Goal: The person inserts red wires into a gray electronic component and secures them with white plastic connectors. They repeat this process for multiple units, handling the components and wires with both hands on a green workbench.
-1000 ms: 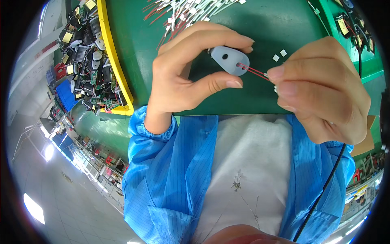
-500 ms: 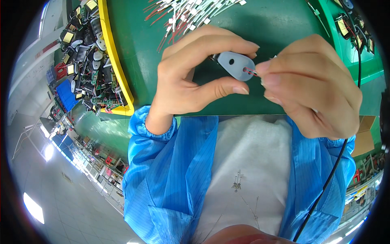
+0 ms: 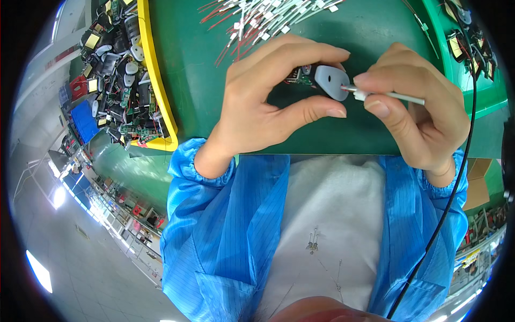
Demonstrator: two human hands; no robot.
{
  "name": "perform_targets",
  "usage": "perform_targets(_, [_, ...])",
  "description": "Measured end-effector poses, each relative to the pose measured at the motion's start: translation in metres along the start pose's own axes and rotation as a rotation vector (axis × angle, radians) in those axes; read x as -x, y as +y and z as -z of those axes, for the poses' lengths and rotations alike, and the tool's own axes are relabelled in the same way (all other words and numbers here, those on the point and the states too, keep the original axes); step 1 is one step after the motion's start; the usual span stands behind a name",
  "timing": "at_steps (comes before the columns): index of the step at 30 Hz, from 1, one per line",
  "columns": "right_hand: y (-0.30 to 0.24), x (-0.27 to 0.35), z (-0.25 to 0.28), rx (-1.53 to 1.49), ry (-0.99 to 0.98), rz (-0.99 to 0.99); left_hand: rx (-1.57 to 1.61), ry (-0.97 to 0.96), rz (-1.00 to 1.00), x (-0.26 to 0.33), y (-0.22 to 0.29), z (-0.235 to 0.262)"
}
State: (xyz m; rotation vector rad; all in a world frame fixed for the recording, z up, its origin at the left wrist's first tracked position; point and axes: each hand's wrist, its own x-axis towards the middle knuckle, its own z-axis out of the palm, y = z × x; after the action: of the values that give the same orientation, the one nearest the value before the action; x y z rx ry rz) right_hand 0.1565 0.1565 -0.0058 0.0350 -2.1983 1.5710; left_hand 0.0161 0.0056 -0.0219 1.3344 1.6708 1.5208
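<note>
Between the thumb and fingers of my left hand (image 3: 252,102) is a small grey plastic casing (image 3: 333,90) with a dark hole in its face. A green circuit board (image 3: 301,76) shows at the casing's far-left end, inside the curl of that hand. My right hand (image 3: 424,107) pinches a thin white cable (image 3: 406,99) close to its white connector (image 3: 361,95). The cable's reddish wire end meets the right end of the casing; how far it goes in I cannot tell.
A pile of white cables with red wire ends (image 3: 268,24) lies on the green table beyond my hands. At left stands a yellow-rimmed bin (image 3: 156,88) full of device parts. A green tray (image 3: 441,51) with more parts is at right. A black cord (image 3: 468,137) hangs down the right side.
The casing has turned and shifted slightly right, baring the circuit board. My right hand has opened out somewhat, so the white cable and connector now show at the casing's end.
</note>
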Motion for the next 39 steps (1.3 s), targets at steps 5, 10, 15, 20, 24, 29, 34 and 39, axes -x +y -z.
perform_targets(5, [-0.001,0.001,-0.003,-0.024,0.019,-0.067,-0.016,-0.162,-0.031,-0.001,0.000,0.008])
perform_targets(10, [0.000,-0.001,0.001,0.005,-0.020,-0.066,-0.030,-0.162,-0.062,-0.001,0.000,0.009])
perform_targets(15, [0.003,-0.001,0.002,0.074,0.008,0.025,-0.027,-0.152,-0.047,-0.001,0.001,0.008])
perform_targets(20, [-0.001,-0.003,0.004,0.095,-0.001,0.017,-0.006,-0.146,-0.048,0.000,-0.001,0.008])
perform_targets(24, [0.007,0.006,0.008,-0.005,-0.026,0.057,0.004,-0.136,-0.044,-0.001,0.002,0.007])
perform_targets(29, [-0.001,0.004,-0.005,-0.146,0.197,-0.102,-0.020,-0.136,-0.074,-0.002,0.000,0.011])
perform_targets(34, [-0.008,0.005,-0.005,-0.461,0.176,-0.371,-0.018,-0.116,-0.084,-0.001,-0.002,0.011])
perform_targets(39, [0.001,0.007,-0.011,-0.587,0.112,-0.250,-0.007,-0.130,-0.067,-0.001,0.000,0.010])
